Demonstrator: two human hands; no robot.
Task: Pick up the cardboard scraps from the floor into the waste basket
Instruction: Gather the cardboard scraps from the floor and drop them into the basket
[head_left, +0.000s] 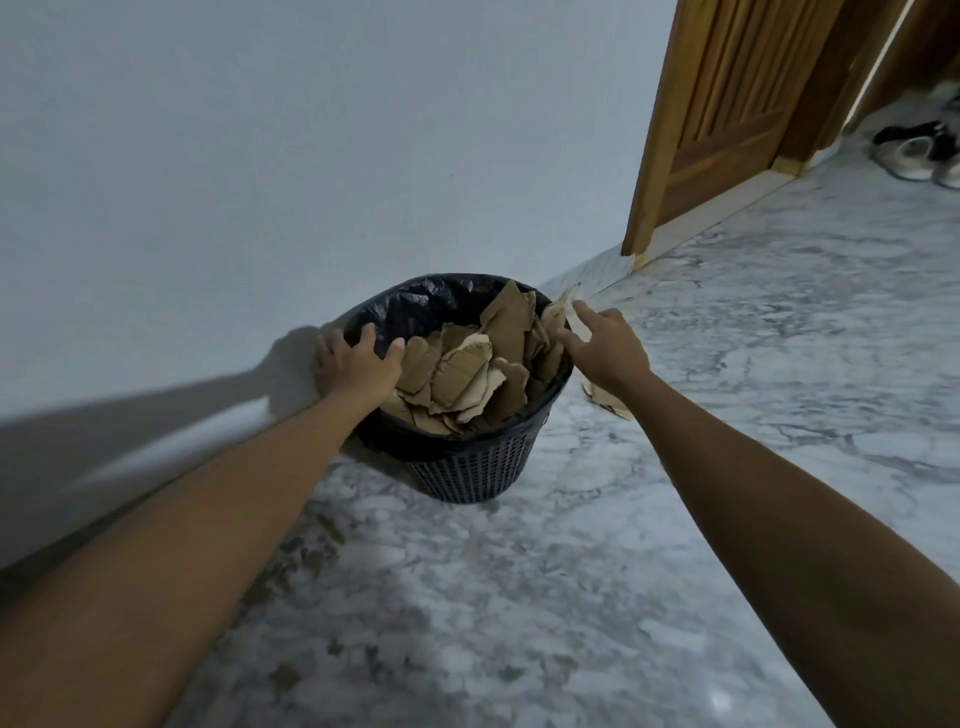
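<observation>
A dark perforated waste basket (470, 467) with a black liner stands on the marble floor against the white wall. Torn brown cardboard scraps (467, 371) fill it up to the rim. My left hand (356, 364) grips the basket's left rim, fingers curled over the liner. My right hand (605, 345) is at the right rim with index finger and thumb held straight and spread. Its fingertips are at a scrap (558, 310) that stands up on the rim. Another scrap (605, 401) lies on the floor beside the basket, partly hidden under my right wrist.
The white wall (260, 182) runs behind and to the left of the basket. A wooden door and frame (727, 114) stand at the back right. Shoes (914, 150) lie on the floor by the doorway. Grey-white marble floor (727, 338) spreads to the right and front.
</observation>
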